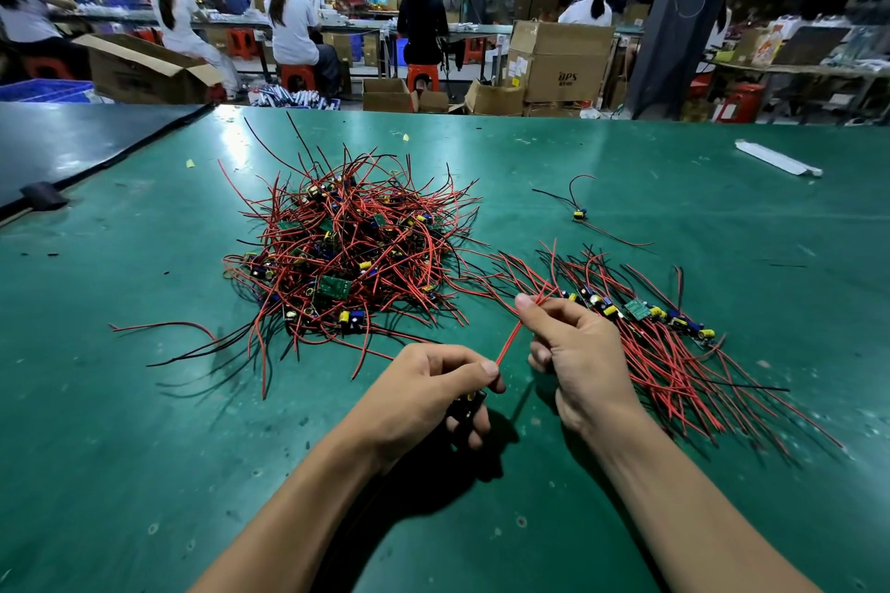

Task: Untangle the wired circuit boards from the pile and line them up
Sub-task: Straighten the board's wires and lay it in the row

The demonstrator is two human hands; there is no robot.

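A tangled pile (346, 250) of small circuit boards with red and black wires lies at the middle of the green table (144, 400). To its right, a row of boards (640, 311) lies side by side with their wires fanned out. My left hand (433, 395) grips a small dark circuit board (469, 401) and pinches its red wire (508, 344). My right hand (578, 352) pinches the same red wire higher up, between thumb and forefinger, just left of the row.
One lone wired board (579, 213) lies farther back on the right. A white strip (778, 157) rests near the far right edge. A black mat (72, 144) covers the far left corner. Beyond the table, seated workers and cardboard boxes (558, 58) fill the hall.
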